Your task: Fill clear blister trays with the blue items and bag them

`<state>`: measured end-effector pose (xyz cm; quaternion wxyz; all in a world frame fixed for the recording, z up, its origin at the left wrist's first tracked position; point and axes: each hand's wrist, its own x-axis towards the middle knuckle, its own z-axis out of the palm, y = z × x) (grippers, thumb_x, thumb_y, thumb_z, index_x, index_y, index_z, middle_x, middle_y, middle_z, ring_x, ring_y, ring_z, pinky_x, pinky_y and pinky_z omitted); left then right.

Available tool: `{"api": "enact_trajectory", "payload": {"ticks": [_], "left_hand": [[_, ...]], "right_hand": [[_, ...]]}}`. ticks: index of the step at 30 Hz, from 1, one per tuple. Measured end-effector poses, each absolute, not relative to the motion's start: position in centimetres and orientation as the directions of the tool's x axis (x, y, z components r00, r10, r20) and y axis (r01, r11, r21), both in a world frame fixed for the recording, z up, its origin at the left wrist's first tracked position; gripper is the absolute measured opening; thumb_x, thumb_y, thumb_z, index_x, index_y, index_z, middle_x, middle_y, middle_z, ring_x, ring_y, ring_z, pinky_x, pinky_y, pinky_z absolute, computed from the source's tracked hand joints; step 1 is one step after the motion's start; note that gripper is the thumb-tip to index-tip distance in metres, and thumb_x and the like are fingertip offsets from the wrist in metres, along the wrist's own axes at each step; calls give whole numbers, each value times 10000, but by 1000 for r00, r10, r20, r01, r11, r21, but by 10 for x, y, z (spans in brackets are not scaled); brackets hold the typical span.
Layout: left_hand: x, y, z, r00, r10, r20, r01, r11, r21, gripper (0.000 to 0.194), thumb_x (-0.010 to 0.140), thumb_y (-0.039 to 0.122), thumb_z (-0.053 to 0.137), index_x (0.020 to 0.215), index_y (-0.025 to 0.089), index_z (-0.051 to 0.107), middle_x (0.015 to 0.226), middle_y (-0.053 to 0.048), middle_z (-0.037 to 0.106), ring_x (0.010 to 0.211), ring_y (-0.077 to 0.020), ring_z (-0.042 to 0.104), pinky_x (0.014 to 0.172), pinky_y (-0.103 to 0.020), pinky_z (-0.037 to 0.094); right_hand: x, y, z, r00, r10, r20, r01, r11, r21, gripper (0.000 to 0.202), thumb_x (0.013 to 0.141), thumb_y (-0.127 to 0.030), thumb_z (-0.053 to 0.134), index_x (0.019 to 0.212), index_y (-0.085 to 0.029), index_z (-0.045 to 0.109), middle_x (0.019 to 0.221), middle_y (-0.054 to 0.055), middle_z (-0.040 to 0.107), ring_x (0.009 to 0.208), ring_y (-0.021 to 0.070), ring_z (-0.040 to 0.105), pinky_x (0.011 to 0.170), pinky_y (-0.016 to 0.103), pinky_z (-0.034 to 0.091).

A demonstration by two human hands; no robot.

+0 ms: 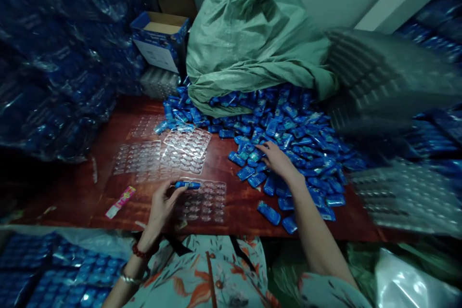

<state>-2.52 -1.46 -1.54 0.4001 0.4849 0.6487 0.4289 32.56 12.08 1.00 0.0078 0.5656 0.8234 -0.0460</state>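
Observation:
My left hand (161, 202) pinches a small blue wrapped packet (188, 185) between thumb and fingertips. It is held above the upper left part of a clear plastic blister tray (212, 204) lying near the table's front edge. My right hand (279, 160) reaches over a large heap of similar blue packets (306, 149), its fingers apart and bent down at the heap's left side. Whether its fingertips touch a packet is hard to tell. More clear trays (186, 151) lie behind my left hand, one overlapping another.
A big green sack (252, 38) rests behind the heap, which spreads from under it. Wrapped blue bundles (54, 57) rise at left, near an open blue box (160, 29). Stacked clear trays (407, 197) stand at right. A pink strip (121, 201) lies on the red-brown table (86, 197).

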Motion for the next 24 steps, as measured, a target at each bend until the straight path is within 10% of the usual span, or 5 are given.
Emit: {"api": "enact_trajectory", "payload": {"ticks": [8,14,24], "left_hand": [[-37,-23,-13,-130,989,63,511,12,860,238,830,350,545,967,168,615,929,-54,654,842,-167,608,735,-269,496],[-28,-1,-20,125,970,211,606,-243,757,211,890,264,471,1058,176,564,1003,-73,629,916,-174,595,818,-322,494],[-32,-12,-34,441,853,280,745,-522,415,332,913,125,357,1227,153,461,1055,-124,581,973,-194,562,830,-333,506]], "right_hand": [[325,92,30,-421,895,149,815,445,-371,359,865,-177,407,1205,-203,519,1156,102,568,1068,240,548,914,408,439],[231,19,17,-391,920,-42,656,246,-714,234,904,-281,426,1125,-222,479,940,44,640,823,194,626,748,320,490],[195,0,-12,-364,922,132,654,354,-669,263,921,-193,375,1142,-222,516,954,69,588,897,183,575,787,303,494]]}}
